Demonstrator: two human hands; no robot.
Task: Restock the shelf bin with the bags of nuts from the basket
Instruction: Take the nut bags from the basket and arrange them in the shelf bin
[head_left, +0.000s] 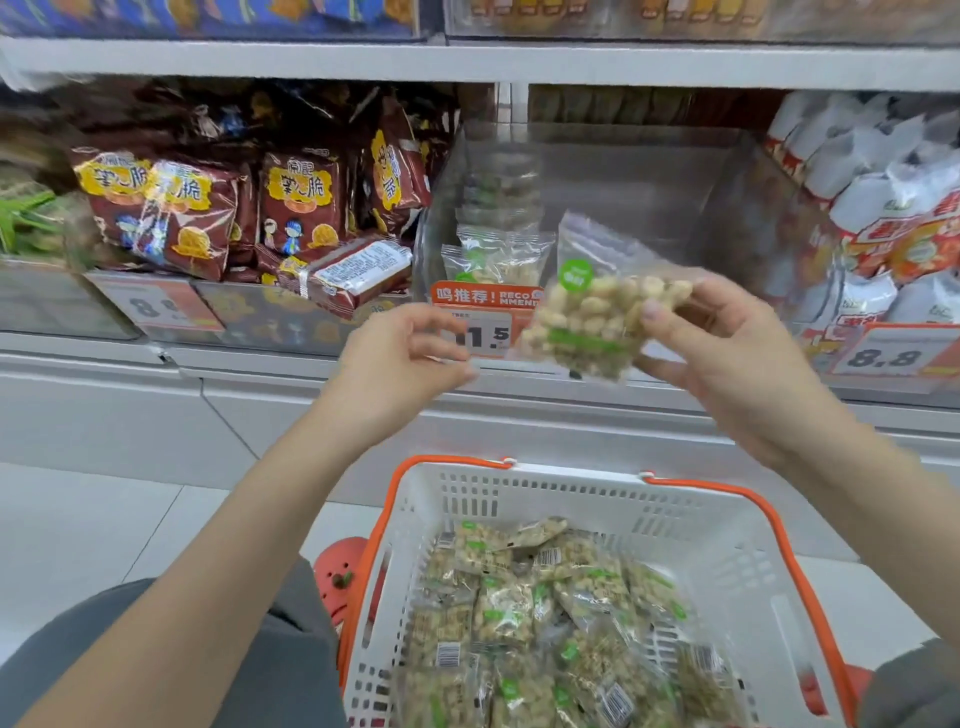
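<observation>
Right now a person crouches before a shop shelf, both bare arms reaching forward. Their right hand (737, 353) holds a small clear plastic bag of pale nuts with a green label (597, 322), the thumb pressed on its front and the other fingers curled behind it, so the bag hangs tilted in the air. Just beyond those fingertips stands the clear plastic shelf bin (597, 182), and the held bag is in front of the bin's front wall, not yet inside. The left hand (400, 358) hovers just beside the bag, a little apart from it, fingers loosely curled toward the thumb and holding nothing that I can make out; the picture is blurred there. Past the left fingertips, on the bin's front, sits an orange and white price tag (478, 317). Inside the bin only a few matching bags (493, 254) stand at its left end, behind the tag, and most of the bin looks bare. Below the wrists, near the person's knees, rests a white slotted plastic basket with orange handles (649, 499), and its floor is covered with many more bags of the same nuts (545, 623). To my eye the restocking has barely begun: a handful of bags are placed, one is on its way, and most of the load waits in the basket. Left of the bin lie dark red snack packets (291, 208).
</observation>
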